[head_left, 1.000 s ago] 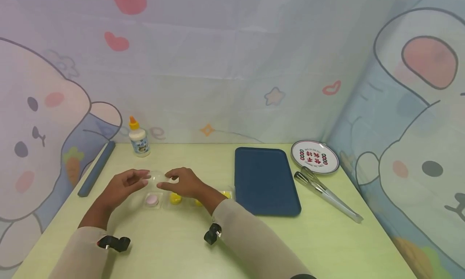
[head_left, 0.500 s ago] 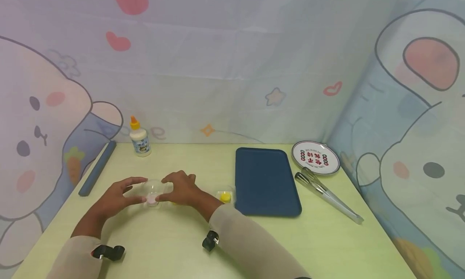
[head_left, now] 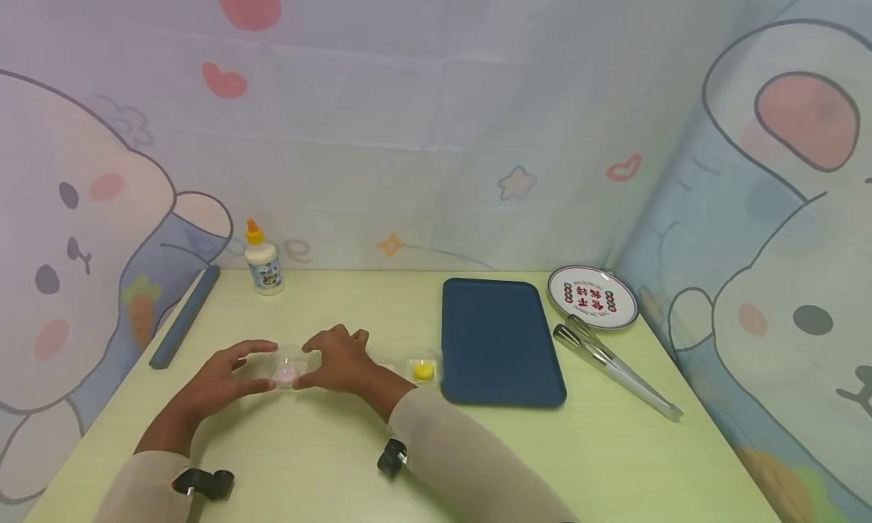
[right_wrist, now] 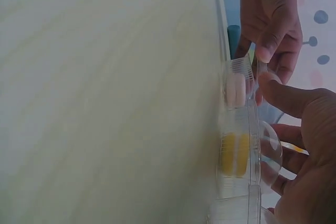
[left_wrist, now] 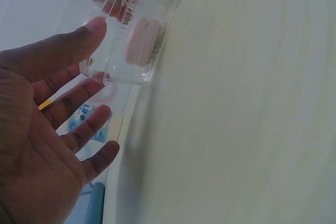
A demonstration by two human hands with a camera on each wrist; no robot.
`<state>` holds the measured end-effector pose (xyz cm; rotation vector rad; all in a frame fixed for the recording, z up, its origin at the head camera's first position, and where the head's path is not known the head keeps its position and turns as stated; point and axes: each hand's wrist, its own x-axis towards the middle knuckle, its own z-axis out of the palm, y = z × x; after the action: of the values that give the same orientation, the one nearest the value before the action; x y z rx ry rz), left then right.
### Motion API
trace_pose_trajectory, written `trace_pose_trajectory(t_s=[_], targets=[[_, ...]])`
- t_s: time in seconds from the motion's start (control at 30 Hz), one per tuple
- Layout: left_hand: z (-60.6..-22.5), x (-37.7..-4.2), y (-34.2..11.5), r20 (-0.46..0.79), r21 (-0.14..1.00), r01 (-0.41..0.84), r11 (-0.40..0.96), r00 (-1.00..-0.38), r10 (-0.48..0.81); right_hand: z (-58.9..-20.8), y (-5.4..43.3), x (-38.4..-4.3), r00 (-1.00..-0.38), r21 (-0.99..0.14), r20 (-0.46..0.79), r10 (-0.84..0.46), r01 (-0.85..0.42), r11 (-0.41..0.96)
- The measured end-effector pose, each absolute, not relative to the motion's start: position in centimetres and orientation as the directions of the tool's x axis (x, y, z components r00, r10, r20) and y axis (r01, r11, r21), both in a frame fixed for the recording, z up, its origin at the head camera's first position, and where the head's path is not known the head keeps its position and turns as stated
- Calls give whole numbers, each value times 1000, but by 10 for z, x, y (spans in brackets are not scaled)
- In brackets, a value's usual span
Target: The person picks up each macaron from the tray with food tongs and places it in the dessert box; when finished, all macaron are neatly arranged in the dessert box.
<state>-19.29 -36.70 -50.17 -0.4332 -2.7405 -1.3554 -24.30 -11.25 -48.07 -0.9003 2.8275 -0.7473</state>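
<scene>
A pink macaron (head_left: 287, 375) sits in a clear plastic box at the left end of a row of such boxes. Over this box is a clear domed lid (head_left: 291, 354), close down on the rim. My left hand (head_left: 219, 378) holds the lid's left side between thumb and index finger, the other fingers spread in the left wrist view. From the right, my right hand (head_left: 343, 362) grips the same lid, its thumb at the near edge. A yellow macaron (right_wrist: 234, 153) stands in the neighbouring box, which my right hand mostly hides in the head view.
Another boxed yellow macaron (head_left: 424, 370) lies beside a dark blue tray (head_left: 500, 341). Right of the tray are a plate with red characters (head_left: 591, 297) and metal tongs (head_left: 616, 372). A glue bottle (head_left: 264, 266) and a grey-blue rod (head_left: 185, 319) are at the back left.
Both hands have brought the clear lid down and toward me, from behind the row onto the box with the pink macaron. In the last half second they have moved only slightly.
</scene>
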Motion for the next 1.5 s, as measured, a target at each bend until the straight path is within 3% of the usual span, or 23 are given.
trace_pose_trajectory(t_s=[0.8, 1.13, 1.5], targets=[[-505, -190, -370, 184, 704, 300, 644, -952, 243, -484, -124, -241, -860, -350, 47, -509, -491, 798], [-499, -197, -366, 4, 751, 105, 652, -988, 156, -477, -127, -238, -891, -311, 22, -453, -436, 844], [-509, -194, -368, 52, 766, 149, 625, -984, 171, -478, -127, -238, -889, -318, 9, -458, -436, 842]])
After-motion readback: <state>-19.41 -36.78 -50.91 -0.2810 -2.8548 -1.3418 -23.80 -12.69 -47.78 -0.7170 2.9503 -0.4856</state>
